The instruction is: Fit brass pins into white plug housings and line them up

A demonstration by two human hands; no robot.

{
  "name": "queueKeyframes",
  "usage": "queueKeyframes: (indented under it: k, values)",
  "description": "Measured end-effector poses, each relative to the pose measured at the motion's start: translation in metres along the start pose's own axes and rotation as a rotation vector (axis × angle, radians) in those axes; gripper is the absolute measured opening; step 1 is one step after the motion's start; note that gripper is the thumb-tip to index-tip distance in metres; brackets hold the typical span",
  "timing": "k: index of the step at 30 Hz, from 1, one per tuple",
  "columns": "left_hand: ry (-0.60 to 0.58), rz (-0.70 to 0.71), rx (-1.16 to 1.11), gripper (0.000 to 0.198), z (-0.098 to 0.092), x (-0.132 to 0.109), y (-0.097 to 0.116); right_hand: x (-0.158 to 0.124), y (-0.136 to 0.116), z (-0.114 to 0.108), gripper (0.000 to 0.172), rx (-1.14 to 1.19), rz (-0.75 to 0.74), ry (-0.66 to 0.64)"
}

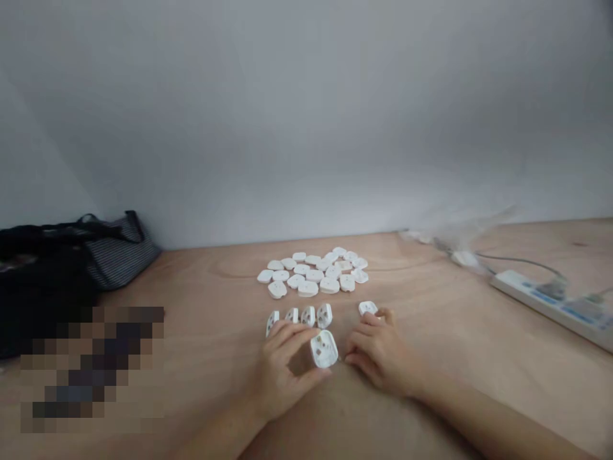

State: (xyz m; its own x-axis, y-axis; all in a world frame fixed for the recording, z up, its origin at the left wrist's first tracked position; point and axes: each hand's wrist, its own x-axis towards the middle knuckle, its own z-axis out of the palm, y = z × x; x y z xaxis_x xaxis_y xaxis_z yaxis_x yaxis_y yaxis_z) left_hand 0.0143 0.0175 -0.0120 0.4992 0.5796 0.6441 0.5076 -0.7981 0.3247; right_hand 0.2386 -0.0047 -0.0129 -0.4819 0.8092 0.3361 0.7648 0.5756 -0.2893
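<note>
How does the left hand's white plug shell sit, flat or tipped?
Tipped up: the shell shows its holed face, held by the left hand.

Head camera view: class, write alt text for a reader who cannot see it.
A left hand holds a white plastic plug casing on a light plywood table, while a right hand touches a similar casing. A row of four casings lies ahead, before a loose cluster of many more.

Blue labels (543, 296) on power strip (510, 281), unreadable

A white plastic plug casing (324, 349) sits tilted, four similar casings (308, 315) lined up just behind.
</note>
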Motion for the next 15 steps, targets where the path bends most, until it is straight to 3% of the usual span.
queueKeyframes:
  k: [15]
  values:
    - [-0.085, 0.019, -0.034, 0.048, 0.0014, -0.0017, -0.0030, 0.0041, 0.0077, 0.0000, 0.011, 0.033, 0.108, -0.003]
